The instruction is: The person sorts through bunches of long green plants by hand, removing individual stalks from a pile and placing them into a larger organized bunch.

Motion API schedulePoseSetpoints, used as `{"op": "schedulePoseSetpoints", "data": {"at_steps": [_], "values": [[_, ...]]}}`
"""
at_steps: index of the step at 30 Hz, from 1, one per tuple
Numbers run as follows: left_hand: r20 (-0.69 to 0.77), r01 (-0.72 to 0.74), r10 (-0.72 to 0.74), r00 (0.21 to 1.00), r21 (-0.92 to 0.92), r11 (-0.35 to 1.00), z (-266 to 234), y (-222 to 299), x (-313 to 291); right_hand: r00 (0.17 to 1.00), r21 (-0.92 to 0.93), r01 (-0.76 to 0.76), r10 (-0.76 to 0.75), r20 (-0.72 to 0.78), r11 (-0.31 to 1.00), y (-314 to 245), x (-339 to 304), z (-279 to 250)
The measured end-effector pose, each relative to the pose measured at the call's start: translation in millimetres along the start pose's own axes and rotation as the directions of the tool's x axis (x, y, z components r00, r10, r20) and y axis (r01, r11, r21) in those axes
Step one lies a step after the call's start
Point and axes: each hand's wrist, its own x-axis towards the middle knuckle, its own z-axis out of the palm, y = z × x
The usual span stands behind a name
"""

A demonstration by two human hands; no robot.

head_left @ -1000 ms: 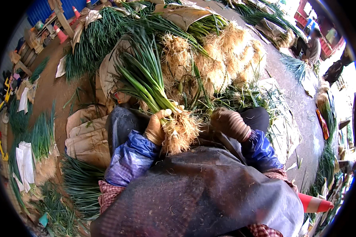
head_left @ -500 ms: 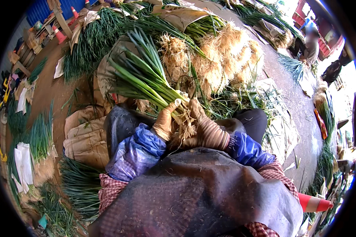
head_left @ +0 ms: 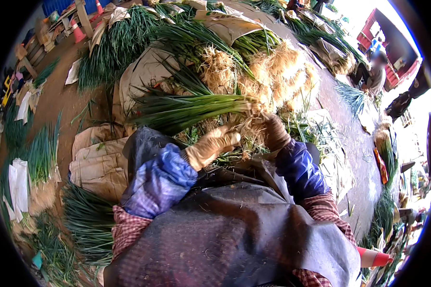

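A bunch of green onions (head_left: 196, 107) lies across in front of me, its leaves toward the left and its pale roots toward the right. My right hand (head_left: 275, 133), in a tan glove, is closed round the root end. Just below the bunch is my left hand (head_left: 213, 147), gloved too, apart from the stalks. Its fingers are curled together; whether something small is between them I cannot make out. Behind the bunch, more green onions with thick straw-coloured roots (head_left: 277, 71) are piled up.
Loose leaf scraps (head_left: 316, 129) lie right of my hands. Folded brown sacks (head_left: 100, 162) are at my left, beside more green onions (head_left: 88, 222). A dark apron (head_left: 225, 234) covers my lap. A traffic cone (head_left: 373, 257) lies at lower right. Another person (head_left: 376, 74) sits far right.
The bunch has swung from slanting up-left to nearly level and moved away from me. My left hand has come off the stalks; my right hand has moved up and right with the root end.
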Motion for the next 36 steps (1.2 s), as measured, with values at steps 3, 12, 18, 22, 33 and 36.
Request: {"op": "schedulePoseSetpoints", "data": {"at_steps": [3, 12, 18, 22, 33, 36], "values": [[-0.145, -0.143, 0.201, 0.969, 0.336, 0.931, -4, 33, -24, 0.997, -0.062, -0.076, 0.074, -0.028, 0.995, -25, -14, 22], [0.232, -0.322, 0.232, 0.945, 0.795, 0.514, -13, 98, 19, 0.930, -0.710, 0.367, -0.260, 0.261, 0.602, -40, -31, 52], [-0.254, 0.256, 0.036, 0.967, 0.942, -0.218, -126, 98, -8, 0.908, -0.163, 0.413, -0.391, 0.149, 0.896, -112, -97, 92], [-0.530, 0.563, 0.196, 0.825, 0.739, -0.371, -147, 119, -40, 0.945, -0.172, 0.327, -0.317, 0.084, 0.929, -163, -85, 73], [-0.581, 0.630, 0.507, 0.636, 0.771, 0.093, -102, 206, -168, 0.900, -0.106, 0.301, -0.246, 0.360, 0.948, -198, 50, 112], [-0.168, -0.011, 0.296, 0.940, 0.854, 0.520, -5, 177, -122, 0.932, 0.029, 0.158, -0.159, 0.327, 0.987, -187, 64, 128]]}}
